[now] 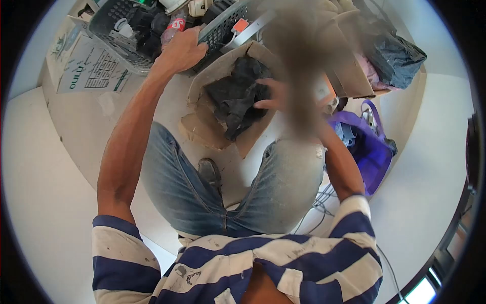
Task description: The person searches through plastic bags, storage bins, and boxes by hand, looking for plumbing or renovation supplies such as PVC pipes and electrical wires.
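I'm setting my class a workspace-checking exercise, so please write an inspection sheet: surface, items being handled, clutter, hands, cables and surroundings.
Surface: pale floor, with small dark marks.
Items being handled: open cardboard box holding crumpled black material; grey crate packed with mixed items, including a clear bottle.
Clutter: printed white carton at left; purple bag and dark plastic bag at right.
Hands: left hand at the crate beside the bottle, grip unclear; right hand at the black material, partly hidden by a blurred shape.
Cables: loose grey cables near the right knee.
Surroundings: bright opening at lower right.
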Demonstrator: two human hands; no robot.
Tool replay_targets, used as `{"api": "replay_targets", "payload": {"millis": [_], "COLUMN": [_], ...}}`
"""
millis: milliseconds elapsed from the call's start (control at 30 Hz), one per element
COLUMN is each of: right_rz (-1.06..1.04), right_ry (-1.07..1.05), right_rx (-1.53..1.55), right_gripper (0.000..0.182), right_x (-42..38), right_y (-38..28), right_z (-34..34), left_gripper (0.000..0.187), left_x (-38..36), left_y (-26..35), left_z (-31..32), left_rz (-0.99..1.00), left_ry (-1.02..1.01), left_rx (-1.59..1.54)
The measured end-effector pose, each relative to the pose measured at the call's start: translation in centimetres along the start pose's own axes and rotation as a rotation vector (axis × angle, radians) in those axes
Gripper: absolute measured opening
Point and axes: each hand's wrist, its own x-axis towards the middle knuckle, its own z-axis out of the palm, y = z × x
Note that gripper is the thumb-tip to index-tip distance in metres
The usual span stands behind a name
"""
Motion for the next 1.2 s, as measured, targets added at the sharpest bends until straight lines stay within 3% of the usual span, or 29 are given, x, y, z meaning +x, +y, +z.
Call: {"api": "replay_targets", "payload": {"millis": [33,100,167,233,300,333,400,433,500,567,600,633,700,733,800,833,900,967,1200], "right_rz": [0.138,0.171,0.196,0.168,0.175,0.156,0.146,0.125,0.129,0.249,0.338,0.324,0.308,0.399,0.389,0.388,0.263,0.15,0.034], "right_ry": [-0.07,0.048,0.17,0.37,0.303,0.252,0.329,0.402,0.415,0.513,0.394,0.404,0.383,0.312,0.319,0.326,0.419,0.503,0.301], "right_rx": [-0.276,-0.257,-0.247,-0.16,-0.176,-0.193,-0.135,-0.071,-0.049,-0.165,-0.318,-0.314,-0.459,-0.32,-0.335,-0.357,-0.246,-0.124,-0.019], "right_gripper": [0.052,0.047,0.042,0.035,0.035,0.035,0.035,0.035,0.042,0.049,0.051,0.051,0.048,0.046,0.046,0.046,0.045,0.045,0.043], "right_x": [2.7,4.7,6.1,7.0,7.9,8.3,8.0,7.7,7.3,6.4,5.1,5.0,4.3,5.2,5.6,5.6,7.1,6.8,5.7], "right_y": [1.5,3.3,3.4,3.1,1.8,1.0,-0.9,-1.3,-0.4,0.5,-0.6,0.1,3.0,3.2,1.4,0.2,2.6,2.9,1.3], "right_z": [3.9,8.0,7.8,6.6,3.6,1.7,-0.1,-0.3,0.6,2.8,2.8,3.4,7.1,7.0,4.2,2.4,-0.4,-2.0,-5.1], "left_gripper": [0.031,0.034,0.039,0.044,0.045,0.045,0.045,0.045,0.047,0.047,0.047,0.047,0.051,0.051,0.058,0.058,0.06,0.056,0.037], "left_x": [-0.1,-1.6,-3.5,-8.6,-10.4,-10.2,-8.5,-8.0,-7.4,-8.1,-8.0,-8.1,-9.2,-9.4,-8.4,-7.9,-7.0,-7.2,-6.6], "left_y": [0.2,1.2,2.2,4.9,5.5,4.0,0.0,-0.6,-1.6,-0.5,0.0,1.4,5.3,5.6,5.0,4.2,1.2,1.2,1.4], "left_z": [0.3,0.4,1.8,4.6,9.0,12.0,16.5,16.4,16.1,13.9,12.7,12.6,13.4,14.2,16.4,16.4,15.7,12.0,9.2], "left_rz": [0.013,0.055,0.526,0.471,0.132,0.132,-0.262,-0.253,-0.438,-0.46,-0.464,-0.458,-0.241,-0.254,-0.204,-0.216,-0.079,-0.113,-0.078], "left_ry": [-0.003,0.222,0.76,0.457,0.314,0.309,0.199,0.196,0.11,0.135,0.167,0.182,0.202,0.204,0.173,0.178,0.573,0.528,0.507], "left_rx": [-0.012,0.024,0.127,-0.074,-0.046,-0.055,-0.564,-0.567,-0.884,-0.901,-0.922,-0.913,-0.626,-0.619,-0.224,-0.227,-0.305,-0.379,-0.414]}}
